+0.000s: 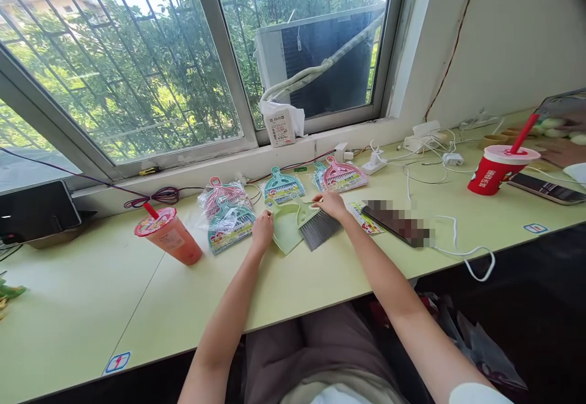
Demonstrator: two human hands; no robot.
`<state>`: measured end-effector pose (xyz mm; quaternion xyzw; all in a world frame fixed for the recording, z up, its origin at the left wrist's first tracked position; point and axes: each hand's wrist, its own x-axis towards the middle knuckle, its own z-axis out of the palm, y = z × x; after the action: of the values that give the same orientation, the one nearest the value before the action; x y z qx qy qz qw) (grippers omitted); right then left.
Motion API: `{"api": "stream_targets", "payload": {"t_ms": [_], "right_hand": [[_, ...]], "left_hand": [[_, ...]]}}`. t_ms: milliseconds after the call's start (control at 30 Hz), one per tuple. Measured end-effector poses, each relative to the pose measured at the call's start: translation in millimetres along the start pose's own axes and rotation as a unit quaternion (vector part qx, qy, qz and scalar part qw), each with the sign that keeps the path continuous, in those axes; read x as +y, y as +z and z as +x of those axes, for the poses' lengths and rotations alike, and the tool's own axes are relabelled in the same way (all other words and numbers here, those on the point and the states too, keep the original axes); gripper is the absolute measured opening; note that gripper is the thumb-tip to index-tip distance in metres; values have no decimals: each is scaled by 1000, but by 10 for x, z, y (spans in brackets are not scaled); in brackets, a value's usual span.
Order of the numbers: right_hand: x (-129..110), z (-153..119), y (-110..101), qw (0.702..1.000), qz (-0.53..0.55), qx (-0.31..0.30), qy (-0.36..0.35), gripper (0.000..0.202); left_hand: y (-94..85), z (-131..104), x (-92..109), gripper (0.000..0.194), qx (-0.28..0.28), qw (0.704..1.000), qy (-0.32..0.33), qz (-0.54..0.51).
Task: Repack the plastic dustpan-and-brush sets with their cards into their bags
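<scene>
A light green dustpan [287,228] lies on the pale green table [183,318], with my left hand [262,230] closed on its left edge. Just right of it is a green brush with grey bristles [320,228]; my right hand [331,204] pinches the brush's upper part. Dustpan and brush sit side by side, close together. Behind them rests a packaged teal set [280,185], and a pink one [343,175] is farther right. Left of my left hand lie a wrapped teal set [231,226] and a wrapped pink set [220,195]. A printed card [366,218] is beside my right forearm.
A tilted orange drink cup [176,239] stands on the left. To the right are a dark phone [398,224] with a white cable [471,254], a red cup [497,169] and another phone [547,188]. Chargers and wires [425,141] run along the wall.
</scene>
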<state>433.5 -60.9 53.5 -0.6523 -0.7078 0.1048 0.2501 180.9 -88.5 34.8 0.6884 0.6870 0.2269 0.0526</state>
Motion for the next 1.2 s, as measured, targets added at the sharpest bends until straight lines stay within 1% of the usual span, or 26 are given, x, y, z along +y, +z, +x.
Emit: {"api": "stream_targets", "payload": {"t_ms": [67, 133, 267, 333, 400, 467, 500, 567, 633, 700, 767, 800, 867, 933, 1000, 1133, 1200], "right_hand": [[-117, -28, 44, 999, 49, 11, -18, 21], [-248, -77, 122, 997, 68, 15, -37, 21], [-419, -174, 291, 997, 37, 7, -67, 17], [-437, -199, 339, 997, 15, 11, -68, 16], [-427, -206, 355, 998, 6, 17, -68, 16], [-404, -197, 353, 997, 7, 26, -76, 23], [-389, -185, 350, 996, 9, 33, -80, 29], [-349, -147, 345, 996, 33, 45, -73, 42], [-297, -92, 344, 993, 106, 30, -53, 52], [-240, -32, 349, 975, 218, -26, -39, 52], [-200, 14, 355, 939, 328, -97, -40, 46], [-193, 26, 358, 918, 374, -123, -40, 44], [-204, 29, 359, 882, 444, -150, -37, 44], [-242, 7, 354, 858, 489, -152, -26, 44], [-289, -25, 341, 844, 515, -148, -6, 42], [-350, -75, 307, 829, 542, -133, 34, 40], [-356, -86, 293, 826, 547, -128, 45, 40]], "left_hand": [[20, 17, -5, 26, 14, 998, 1, -66], [54, 40, -12, 26, 19, 992, 2, -128], [172, 105, -40, 30, -11, 971, -10, -240], [237, 135, -63, 34, -35, 959, -13, -282], [289, 157, -89, 36, -76, 950, 3, -304], [324, 167, -109, 36, -112, 944, 23, -309], [334, 168, -113, 37, -121, 941, 27, -314], [341, 163, -103, 39, -106, 936, 22, -335], [332, 154, -70, 43, -77, 920, 21, -385], [313, 146, -26, 47, -53, 893, 33, -446], [289, 144, 9, 49, -44, 866, 43, -497], [279, 146, 20, 50, -48, 856, 43, -513], [261, 156, 22, 53, -74, 844, 32, -530], [247, 171, 7, 56, -107, 841, 21, -530], [237, 183, -12, 57, -117, 844, 20, -524], [223, 182, -13, 54, -85, 863, 37, -497], [212, 168, 7, 51, -78, 874, 46, -477]]}}
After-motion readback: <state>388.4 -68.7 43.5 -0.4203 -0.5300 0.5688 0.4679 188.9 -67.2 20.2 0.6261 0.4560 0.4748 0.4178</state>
